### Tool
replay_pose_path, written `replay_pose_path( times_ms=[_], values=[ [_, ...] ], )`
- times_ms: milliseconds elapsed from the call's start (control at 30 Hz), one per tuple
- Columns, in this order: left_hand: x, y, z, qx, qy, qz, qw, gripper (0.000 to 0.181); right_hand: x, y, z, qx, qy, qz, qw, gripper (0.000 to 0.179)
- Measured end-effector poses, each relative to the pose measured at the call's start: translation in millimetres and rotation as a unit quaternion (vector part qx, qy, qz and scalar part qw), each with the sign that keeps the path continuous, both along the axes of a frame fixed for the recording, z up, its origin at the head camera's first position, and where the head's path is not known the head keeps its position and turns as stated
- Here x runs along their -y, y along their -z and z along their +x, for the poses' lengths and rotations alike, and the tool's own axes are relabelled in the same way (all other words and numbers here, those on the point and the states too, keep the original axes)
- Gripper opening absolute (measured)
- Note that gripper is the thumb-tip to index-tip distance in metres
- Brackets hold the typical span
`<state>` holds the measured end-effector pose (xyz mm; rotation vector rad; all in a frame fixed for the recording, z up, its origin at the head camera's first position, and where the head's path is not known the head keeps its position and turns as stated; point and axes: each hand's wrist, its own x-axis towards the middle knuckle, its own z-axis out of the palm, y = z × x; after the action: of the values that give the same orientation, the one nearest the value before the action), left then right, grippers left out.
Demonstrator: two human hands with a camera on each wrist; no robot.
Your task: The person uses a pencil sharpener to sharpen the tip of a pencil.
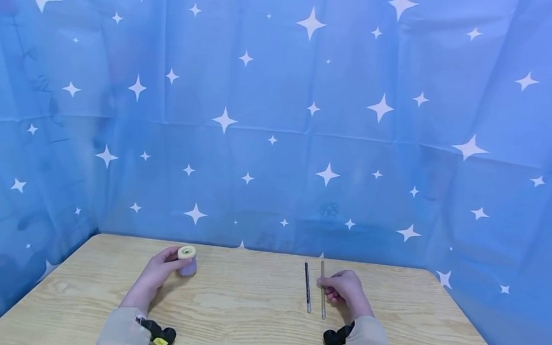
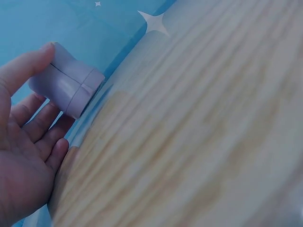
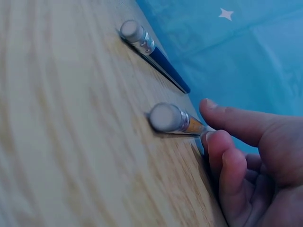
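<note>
My left hand (image 1: pixel 161 265) grips a small lavender pencil sharpener (image 1: pixel 188 267) between thumb and fingers, near the far left of the table. Its round top is cream with a dark ring in the middle. The left wrist view has the sharpener's smooth body (image 2: pixel 71 85) tilted, with the thumb over one side. On the right, my right hand (image 1: pixel 344 289) pinches a yellow pencil (image 1: pixel 322 300) partway along its length. The pencil's pale eraser (image 3: pixel 164 117) points toward me. Beside it, to the left, lies a dark pencil (image 1: pixel 307 290), also with its eraser end nearer to me; no hand touches it.
The light wood-grain table (image 1: pixel 243 323) has a far edge close behind the pencils. Blue cloth (image 1: pixel 283 85) with white stars hangs behind and at both sides. A black wrist camera is strapped at each sleeve.
</note>
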<state>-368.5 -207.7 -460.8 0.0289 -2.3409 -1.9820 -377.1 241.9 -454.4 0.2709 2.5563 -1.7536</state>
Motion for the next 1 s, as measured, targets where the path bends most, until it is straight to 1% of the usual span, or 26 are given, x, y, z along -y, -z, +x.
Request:
replay_pose_path(
  times_ms=[400, 567, 767, 833, 1000],
  values=[
    [2.9, 3.9, 1.0, -0.001, -0.009, 0.013, 0.9999, 0.062, 4, 0.0, -0.8, 0.014, -0.005, 0.035, 0.9993, 0.025],
    [3.0, 4.2, 1.0, -0.001, -0.009, 0.010, 0.9999, 0.062, 5, -0.1, -2.1, 0.017, -0.011, 0.044, 0.9988, 0.028],
    [2.5, 0.6, 2.4, 0.008, -0.008, 0.019, 0.9998, 0.067, 4, 0.9, -3.8, 0.017, -0.010, 0.057, 0.9982, 0.028],
    [2.4, -1.2, 2.4, 0.010, -0.013, 0.028, 0.9995, 0.068, 4, 1.1, -4.6, 0.016, -0.007, 0.062, 0.9979, 0.026],
    [1.4, -8.8, 1.0, 0.010, -0.020, 0.037, 0.9990, 0.072, 5, -0.8, -4.4, 0.010, -0.002, 0.067, 0.9977, 0.021]
  ],
)
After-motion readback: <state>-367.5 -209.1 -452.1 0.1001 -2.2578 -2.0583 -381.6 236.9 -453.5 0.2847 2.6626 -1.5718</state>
